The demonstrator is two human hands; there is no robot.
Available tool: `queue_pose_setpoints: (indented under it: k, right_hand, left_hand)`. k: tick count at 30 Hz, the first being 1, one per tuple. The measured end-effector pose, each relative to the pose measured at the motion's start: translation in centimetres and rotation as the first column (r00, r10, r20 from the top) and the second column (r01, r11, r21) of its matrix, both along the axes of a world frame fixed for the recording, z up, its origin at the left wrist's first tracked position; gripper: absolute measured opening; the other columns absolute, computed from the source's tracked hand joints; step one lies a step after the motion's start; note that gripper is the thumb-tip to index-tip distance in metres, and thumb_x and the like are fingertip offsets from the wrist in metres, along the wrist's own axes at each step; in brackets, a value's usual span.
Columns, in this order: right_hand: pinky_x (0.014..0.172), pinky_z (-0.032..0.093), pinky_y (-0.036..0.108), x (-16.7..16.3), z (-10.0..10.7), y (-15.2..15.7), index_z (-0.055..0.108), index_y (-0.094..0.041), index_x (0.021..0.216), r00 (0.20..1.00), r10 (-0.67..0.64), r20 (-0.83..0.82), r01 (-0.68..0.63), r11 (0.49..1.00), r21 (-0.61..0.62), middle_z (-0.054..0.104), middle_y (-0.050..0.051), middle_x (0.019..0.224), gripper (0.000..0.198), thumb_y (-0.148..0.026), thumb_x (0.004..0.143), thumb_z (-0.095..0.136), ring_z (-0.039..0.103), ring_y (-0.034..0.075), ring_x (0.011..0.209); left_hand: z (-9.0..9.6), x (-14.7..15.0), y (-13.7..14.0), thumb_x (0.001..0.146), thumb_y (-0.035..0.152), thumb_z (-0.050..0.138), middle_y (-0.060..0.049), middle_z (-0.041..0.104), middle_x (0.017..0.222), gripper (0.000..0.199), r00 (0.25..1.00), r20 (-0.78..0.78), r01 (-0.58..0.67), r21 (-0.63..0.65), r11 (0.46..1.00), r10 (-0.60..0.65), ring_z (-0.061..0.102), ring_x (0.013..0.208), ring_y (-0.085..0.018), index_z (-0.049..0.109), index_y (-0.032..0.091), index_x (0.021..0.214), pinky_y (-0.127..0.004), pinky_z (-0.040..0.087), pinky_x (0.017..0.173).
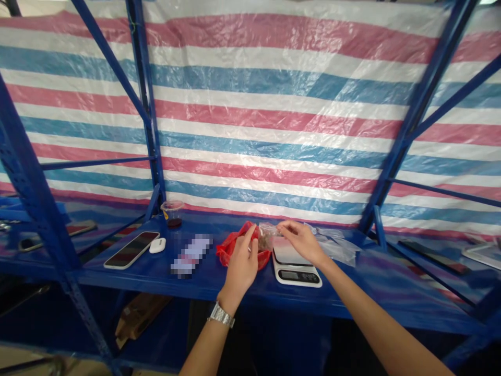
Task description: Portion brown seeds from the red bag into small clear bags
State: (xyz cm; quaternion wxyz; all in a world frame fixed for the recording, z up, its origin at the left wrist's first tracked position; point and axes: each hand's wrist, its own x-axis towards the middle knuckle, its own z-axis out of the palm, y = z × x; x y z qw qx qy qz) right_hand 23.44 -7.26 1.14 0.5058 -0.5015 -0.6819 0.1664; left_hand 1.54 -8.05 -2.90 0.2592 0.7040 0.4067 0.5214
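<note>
A red plastic bag (224, 253) sits bunched on the blue shelf, and my left hand (241, 261) lies over it, index finger and thumb stretched out and apart. Some of that hand's fingers are hidden. Just right of its fingertips, a small clear plastic bag (265, 239) with brownish contents rests against the red bag. My right hand (300, 240) pinches the upper edge of the clear bag, above a white digital kitchen scale (297, 275). The scale's display and buttons face me. Its plate is partly covered by my right hand.
Several clear plastic bags (338, 248) lie right of the scale. To the left are a phone (133, 250), a white earbud case (157, 245), a blurred-out flat object (191, 254) and a plastic cup (173, 213) with dark liquid. Blue uprights (145, 104) frame the shelf before a striped sheet (274, 104).
</note>
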Motion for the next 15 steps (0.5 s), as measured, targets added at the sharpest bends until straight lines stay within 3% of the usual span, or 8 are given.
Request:
queue_pose_setpoints:
  k: [5, 8, 12, 15]
  right_hand:
    - [0.083, 0.053, 0.037, 5.1, -1.7, -1.1, 0.073, -0.019, 0.083, 0.975, -0.222, 0.014, 0.222, 0.973, -0.061, 0.078, 0.008, 0.088, 0.034, -0.049, 0.085, 0.058, 0.070, 0.025, 0.087]
    - [0.079, 0.053, 0.037, 7.6, -3.9, -1.4, 0.071, -0.020, 0.071, 0.947, -0.314, 0.062, 0.320, 0.938, -0.131, 0.076, 0.008, 0.079, 0.031, -0.044, 0.082, 0.056, 0.071, 0.027, 0.081]
    - [0.081, 0.054, 0.038, 8.3, -6.3, -1.7, 0.074, -0.019, 0.080, 0.924, -0.382, -0.034, 0.373, 0.916, -0.146, 0.077, 0.009, 0.086, 0.032, -0.045, 0.083, 0.057, 0.072, 0.027, 0.084]
    - [0.080, 0.055, 0.037, 7.2, -6.0, -2.0, 0.073, -0.018, 0.089, 0.921, -0.350, -0.169, 0.334, 0.935, -0.119, 0.077, 0.009, 0.091, 0.037, -0.051, 0.087, 0.056, 0.070, 0.025, 0.083]
  left_hand:
    - [-0.3, -2.2, 1.1, 0.106, 0.041, 0.038, -0.013, 0.062, 0.133, 0.047, 0.973, -0.166, -0.150, 0.081, 0.985, 0.162, 0.067, 0.116, -0.027, 0.056, 0.026, 0.146, -0.042, 0.052, 0.103]
    - [-1.6, -3.6, 2.7, 0.106, 0.042, 0.036, -0.013, 0.061, 0.133, 0.045, 0.953, -0.251, -0.147, 0.102, 0.984, 0.168, 0.065, 0.119, -0.029, 0.058, 0.024, 0.141, -0.045, 0.051, 0.106]
    - [-2.8, -4.4, 3.9, 0.105, 0.039, 0.036, -0.012, 0.062, 0.129, 0.044, 0.945, -0.297, -0.101, 0.128, 0.987, 0.135, 0.063, 0.120, -0.027, 0.059, 0.022, 0.138, -0.045, 0.049, 0.109]
    - [-2.6, -4.2, 3.5, 0.105, 0.038, 0.038, -0.011, 0.064, 0.127, 0.041, 0.936, -0.303, -0.117, 0.219, 0.969, 0.181, 0.059, 0.121, -0.028, 0.063, 0.021, 0.133, -0.048, 0.047, 0.111]
